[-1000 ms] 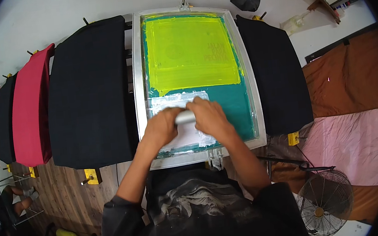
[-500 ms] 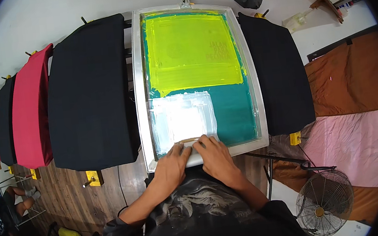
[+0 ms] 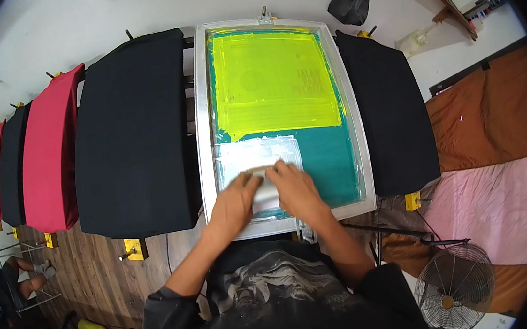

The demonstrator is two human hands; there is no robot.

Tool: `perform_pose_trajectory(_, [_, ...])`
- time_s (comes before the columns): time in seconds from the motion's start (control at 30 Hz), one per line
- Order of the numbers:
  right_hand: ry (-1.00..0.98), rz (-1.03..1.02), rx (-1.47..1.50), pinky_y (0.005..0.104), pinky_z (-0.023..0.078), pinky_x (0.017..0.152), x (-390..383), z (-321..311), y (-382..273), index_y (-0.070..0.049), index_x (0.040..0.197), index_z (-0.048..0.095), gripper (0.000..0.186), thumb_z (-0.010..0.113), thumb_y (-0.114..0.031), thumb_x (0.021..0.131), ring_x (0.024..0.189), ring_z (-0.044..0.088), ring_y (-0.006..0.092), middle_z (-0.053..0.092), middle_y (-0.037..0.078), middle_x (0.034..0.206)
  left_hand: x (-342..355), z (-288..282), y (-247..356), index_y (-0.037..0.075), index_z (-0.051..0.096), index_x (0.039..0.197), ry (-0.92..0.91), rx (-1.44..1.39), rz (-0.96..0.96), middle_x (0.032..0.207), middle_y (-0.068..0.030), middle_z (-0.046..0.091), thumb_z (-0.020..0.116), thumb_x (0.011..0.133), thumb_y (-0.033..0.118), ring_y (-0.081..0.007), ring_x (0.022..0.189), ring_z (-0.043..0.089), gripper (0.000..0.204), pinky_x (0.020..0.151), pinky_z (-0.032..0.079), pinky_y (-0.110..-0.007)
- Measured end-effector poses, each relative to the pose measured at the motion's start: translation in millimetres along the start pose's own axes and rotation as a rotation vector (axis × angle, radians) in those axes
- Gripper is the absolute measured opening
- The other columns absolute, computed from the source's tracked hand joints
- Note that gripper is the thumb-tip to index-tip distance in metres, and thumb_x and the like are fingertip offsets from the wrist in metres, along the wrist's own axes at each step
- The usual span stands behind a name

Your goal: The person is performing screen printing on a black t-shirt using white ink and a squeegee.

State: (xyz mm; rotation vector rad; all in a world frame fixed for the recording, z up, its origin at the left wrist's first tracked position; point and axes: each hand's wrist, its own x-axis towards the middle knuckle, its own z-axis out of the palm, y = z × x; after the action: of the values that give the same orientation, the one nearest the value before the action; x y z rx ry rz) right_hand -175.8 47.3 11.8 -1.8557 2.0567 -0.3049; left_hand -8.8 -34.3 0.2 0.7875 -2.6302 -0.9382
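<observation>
A screen-printing frame [image 3: 363, 154] with a pale metal rim lies before me. Its green mesh [image 3: 331, 164] carries a large yellow-green patch [image 3: 272, 61] on the far part and a smear of white ink [image 3: 255, 150] at the near left. My left hand [image 3: 232, 201] and my right hand [image 3: 296, 188] are closed side by side on a squeegee [image 3: 266, 193], fingers over its top edge. The squeegee rests over the white area, slightly blurred, and its blade edge is hidden.
Black cloth-covered boards [image 3: 135, 139] and pink ones [image 3: 50, 155] stand to the left, another black board [image 3: 390, 112] to the right. A fan [image 3: 455, 292] stands at the lower right by brown and pink cloth [image 3: 487, 218]. A person's leg [image 3: 28, 276] shows at the lower left.
Both hands and the squeegee have moved away from me, from the frame's near edge up over the white ink. The view has shifted slightly.
</observation>
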Motion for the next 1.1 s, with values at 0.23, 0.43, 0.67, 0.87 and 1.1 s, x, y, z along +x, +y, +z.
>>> perform_pose_trajectory(0.23, [-0.138,0.014,0.081,0.0466,0.048,0.084,-46,-14,-20,-0.005,0.11,0.059,0.048,0.066,0.008,0.064,0.104,0.057,0.0359,0.055,0.014,0.107,-38,-8,31,0.003,0.055,0.128,-0.252,-0.024,-0.087,0.117,-0.0223,0.062,0.063,0.07,-0.005,-0.0414,0.099,0.064,0.059,0.083,0.055,-0.046])
perform_pose_trajectory(0.43, [-0.043,0.02,0.029,0.0474,0.05,0.081,17,-24,-2,-0.006,0.108,0.061,0.041,0.064,0.008,0.07,0.098,0.061,0.0367,0.061,0.014,0.103,20,-23,8,0.004,0.062,0.116,-0.05,-0.018,-0.071,0.103,-0.0196,0.067,0.058,0.072,-0.009,-0.0413,0.091,0.066,0.046,0.076,0.055,-0.046])
perform_pose_trajectory(0.67, [-0.009,-0.05,-0.043,0.0456,0.051,0.077,1,-1,6,-0.004,0.111,0.058,0.04,0.063,0.007,0.073,0.099,0.059,0.035,0.056,0.016,0.108,3,9,-4,0.006,0.059,0.124,0.045,0.005,0.018,0.115,-0.0232,0.063,0.056,0.07,-0.012,-0.0436,0.095,0.064,0.057,0.079,0.056,-0.046])
perform_pose_trajectory(0.87, [-0.055,-0.073,-0.02,0.0459,0.049,0.082,-56,2,-18,-0.003,0.114,0.057,0.045,0.068,0.003,0.07,0.108,0.055,0.035,0.055,0.015,0.111,-48,8,30,0.001,0.054,0.123,-0.109,0.059,-0.001,0.122,-0.0242,0.058,0.066,0.067,-0.008,-0.0405,0.106,0.062,0.059,0.084,0.055,-0.044])
perform_pose_trajectory(1.1, [-0.063,-0.036,0.003,0.0474,0.051,0.079,11,-23,2,-0.005,0.105,0.062,0.037,0.065,0.006,0.069,0.097,0.062,0.0379,0.063,0.016,0.102,9,-15,12,0.004,0.062,0.115,-0.03,0.04,-0.033,0.098,-0.021,0.066,0.061,0.07,-0.007,-0.0408,0.088,0.066,0.046,0.074,0.055,-0.047])
